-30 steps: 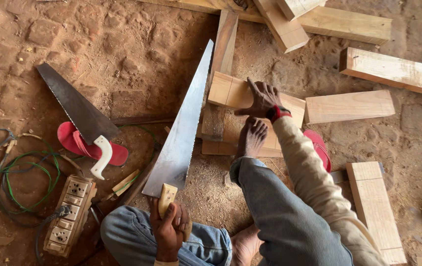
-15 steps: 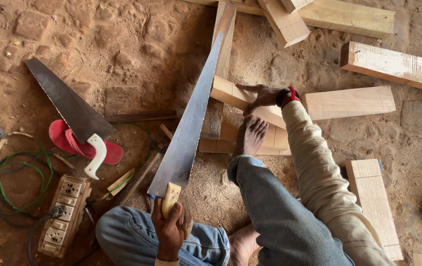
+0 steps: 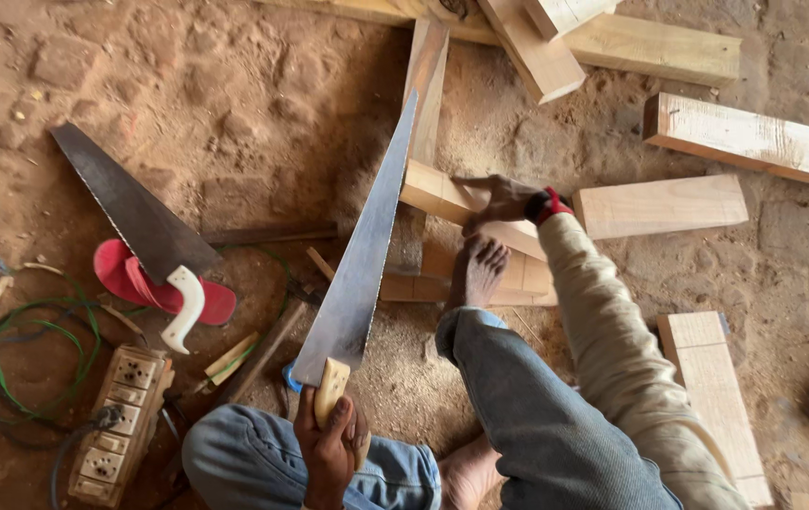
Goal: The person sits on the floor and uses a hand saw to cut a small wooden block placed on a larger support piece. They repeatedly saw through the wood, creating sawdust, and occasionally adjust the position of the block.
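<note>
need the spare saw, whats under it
The spare saw lies across a red sandal, blade tip on bare dirt. The sandal's middle is covered by the blade.

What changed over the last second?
The saw in the left hand slid forward along the block, its tip reaching farther up. The right hand shifted slightly on the block. Grips unchanged; foot remains on the wood, spare saw and power strip untouched.
</note>
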